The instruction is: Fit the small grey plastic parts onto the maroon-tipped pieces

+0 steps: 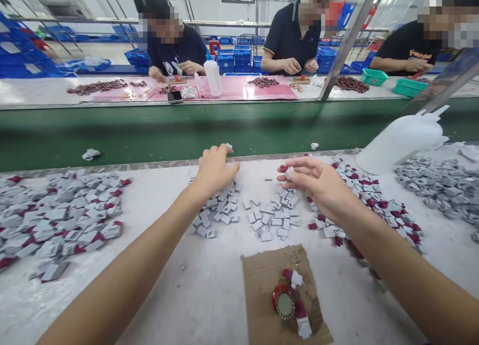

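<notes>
My left hand point(217, 170) reaches over the far edge of the table, thumb apart from the bent fingers. A small white scrap point(229, 146) shows at its fingertips; whether they touch it cannot be made out. Below that hand lies a heap of small grey blocks point(220, 210). My right hand point(318, 182) is closed, with a small white piece point(289, 172) between thumb and fingers; a maroon bit point(283, 169) shows beside it. Nearer me, a cardboard piece point(262, 285) carries a red round cap-like object point(283, 302) and two maroon-and-white pieces point(304, 325).
Grey and maroon parts point(63, 215) are heaped at left, with more point(381, 205) beyond my right arm. A white plastic bottle point(400, 140) leans at right near a grey pile point(441, 185). Past the green belt point(168, 130), three people work at another table.
</notes>
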A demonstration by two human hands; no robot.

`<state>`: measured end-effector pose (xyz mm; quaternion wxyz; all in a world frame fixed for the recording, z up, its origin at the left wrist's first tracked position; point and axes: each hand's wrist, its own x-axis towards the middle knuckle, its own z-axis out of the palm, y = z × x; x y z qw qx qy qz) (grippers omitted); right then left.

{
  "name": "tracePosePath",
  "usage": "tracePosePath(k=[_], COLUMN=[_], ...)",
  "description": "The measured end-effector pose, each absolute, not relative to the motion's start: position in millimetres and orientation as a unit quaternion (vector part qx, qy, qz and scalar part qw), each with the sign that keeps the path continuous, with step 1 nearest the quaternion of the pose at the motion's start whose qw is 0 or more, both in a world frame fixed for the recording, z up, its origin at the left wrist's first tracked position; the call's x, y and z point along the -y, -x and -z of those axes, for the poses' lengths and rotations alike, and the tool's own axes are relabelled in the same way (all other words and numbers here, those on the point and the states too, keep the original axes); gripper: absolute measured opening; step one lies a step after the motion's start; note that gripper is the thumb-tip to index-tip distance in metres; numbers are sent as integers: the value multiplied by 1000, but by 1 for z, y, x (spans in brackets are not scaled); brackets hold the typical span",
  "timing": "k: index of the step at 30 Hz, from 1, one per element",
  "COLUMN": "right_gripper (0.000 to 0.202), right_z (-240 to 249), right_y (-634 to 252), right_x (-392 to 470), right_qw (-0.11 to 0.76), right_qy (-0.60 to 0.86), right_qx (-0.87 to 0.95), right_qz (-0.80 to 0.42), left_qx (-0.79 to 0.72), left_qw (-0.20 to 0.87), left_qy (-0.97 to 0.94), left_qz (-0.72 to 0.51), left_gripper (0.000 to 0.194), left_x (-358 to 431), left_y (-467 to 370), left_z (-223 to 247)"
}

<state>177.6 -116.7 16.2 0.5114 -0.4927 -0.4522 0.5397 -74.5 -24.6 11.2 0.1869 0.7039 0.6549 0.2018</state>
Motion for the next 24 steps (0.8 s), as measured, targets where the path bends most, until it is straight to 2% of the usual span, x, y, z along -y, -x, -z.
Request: tracePosePath(k=[2,4,7,9,11,16,20,22,24], right_gripper=[37,34,25,16,14,17,14,11,8], right_z=[-16,-14,-11,-8,-4,6,12,13,13], right_y=[-178,-175,-167,-163,-162,-171,-176,-177,-180], right_x=[139,158,185,204,223,257,267,270,274], right_qw=[530,543,537,526,501,428,470,488,488], right_qy=[487,482,470,465,475,507,524,540,548], right_qx=[438,438,483,523,548,581,577,573,591], right_qz=[-539,-530,-507,-483,-473,-471,-414,-376,-336], left_qx=[-620,-567,-466,-409,-388,-412,-397,-408,-441], left_qw=[189,227,386,476,507,516,504,448,338], left_qy=[-736,-759,-736,-701,-685,-673,-703,-743,-794], left_qz=[-198,-225,-305,-339,-351,-333,-307,-283,-247], left_gripper=[24,20,28,23,14,10,8,14,22], left_x=[59,93,137,160,178,212,211,192,162], left_y=[75,72,61,53,47,43,43,42,40], left_z=[-15,-18,-23,-23,-20,-7,-5,-4,-2])
